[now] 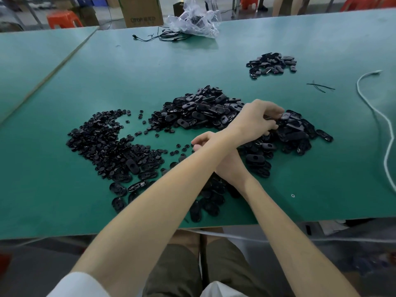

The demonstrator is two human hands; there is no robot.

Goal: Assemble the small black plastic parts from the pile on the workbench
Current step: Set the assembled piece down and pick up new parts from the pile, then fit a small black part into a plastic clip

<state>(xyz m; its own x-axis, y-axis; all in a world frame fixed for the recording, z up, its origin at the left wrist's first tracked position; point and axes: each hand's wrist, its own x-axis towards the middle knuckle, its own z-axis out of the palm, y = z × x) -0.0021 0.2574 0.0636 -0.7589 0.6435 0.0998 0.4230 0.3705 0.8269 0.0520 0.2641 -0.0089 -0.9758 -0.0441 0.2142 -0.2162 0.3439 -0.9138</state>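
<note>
I am looking down at the green workbench [85,86], where my arms are crossing over the black parts. My left hand [256,120] is reaching across to the right side of the big pile of oval pieces [203,110], its fingers curling and pinching one oval piece [286,115] at the top of the heap. My right hand [202,142] is lying underneath the left forearm, near the middle of the surface. Only its bent fingers are showing, so I cannot tell whether it is holding anything. The hands are apart, wrists stacked.

A pile of small round pieces [102,138] is spreading toward the left edge, with loose ones scattered between the two piles. More oval pieces are lying toward the near edge, under my arms. A smaller heap [272,64] is sitting well apart toward the far right corner. A crumpled plastic bag [192,20] and a black cable [162,36] are resting at the far edge, and a white cord [375,116] is snaking along the right edge.
</note>
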